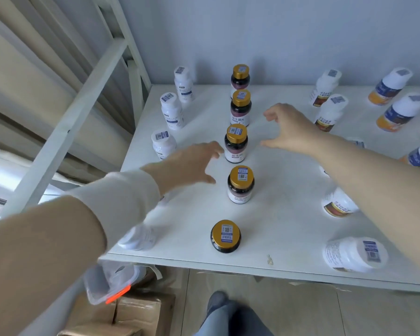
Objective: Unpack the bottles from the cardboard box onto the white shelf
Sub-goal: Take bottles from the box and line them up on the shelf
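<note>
1. Over the middle of the flat white shelf board (284, 229), both hands hang empty. The left hand (192, 163) has its fingers stretched forward. The right hand (292, 132) is loosely spread, thumb apart.
2. Between them stands a dark round bottle with a gold cap and white label (235, 144), upright. The left fingertips are just beside its shoulder; I cannot tell if they touch.
3. It is third in a front-to-back column of five like bottles. White plastic bottles (171, 110) line the left; white bottles with brown-orange labels (330, 112) stand to the right.
4. The brown cardboard box (136, 311) sits on the floor below the shelf's front left corner, under a clear plastic tub with an orange clip (109, 280). Its contents are hidden.
5. Likely step: squaring up the column. Press low on the body, not the cap, lightly from both sides. Keep the sleeves off neighbouring bottles.
</note>
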Available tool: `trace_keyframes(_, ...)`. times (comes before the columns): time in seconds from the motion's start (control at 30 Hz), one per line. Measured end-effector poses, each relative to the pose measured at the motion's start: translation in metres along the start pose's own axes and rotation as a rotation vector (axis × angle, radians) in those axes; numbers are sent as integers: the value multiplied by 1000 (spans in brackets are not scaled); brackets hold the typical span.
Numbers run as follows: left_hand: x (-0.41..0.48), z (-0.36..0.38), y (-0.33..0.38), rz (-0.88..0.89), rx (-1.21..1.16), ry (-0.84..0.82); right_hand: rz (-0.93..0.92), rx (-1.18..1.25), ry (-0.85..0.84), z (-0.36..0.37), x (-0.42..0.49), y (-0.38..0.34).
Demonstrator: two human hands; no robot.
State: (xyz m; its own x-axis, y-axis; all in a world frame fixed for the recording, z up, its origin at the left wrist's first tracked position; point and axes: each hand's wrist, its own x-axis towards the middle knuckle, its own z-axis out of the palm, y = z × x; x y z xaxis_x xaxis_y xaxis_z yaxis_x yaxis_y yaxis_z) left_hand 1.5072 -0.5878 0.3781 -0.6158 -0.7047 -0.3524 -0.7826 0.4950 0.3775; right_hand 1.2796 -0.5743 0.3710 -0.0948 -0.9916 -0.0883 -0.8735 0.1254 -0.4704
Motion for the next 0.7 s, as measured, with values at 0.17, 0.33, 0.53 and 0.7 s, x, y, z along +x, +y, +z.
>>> trace_keyframes(0.17,31,-63,-8,-76,354,174,-30,-471,3,-35,3,2)
trace_keyframes(0.33,64,-79,-4,-185,548,112,-15,-657,-33,-38,11,-7)
trace_keyframes(0.53,115,-71,-12,-141,578,55,16,-684,-51,-29,30,1)
trace_keyframes(0.7,159,-85,-26,-106,449,89,27,-597,-42,-21,53,6)
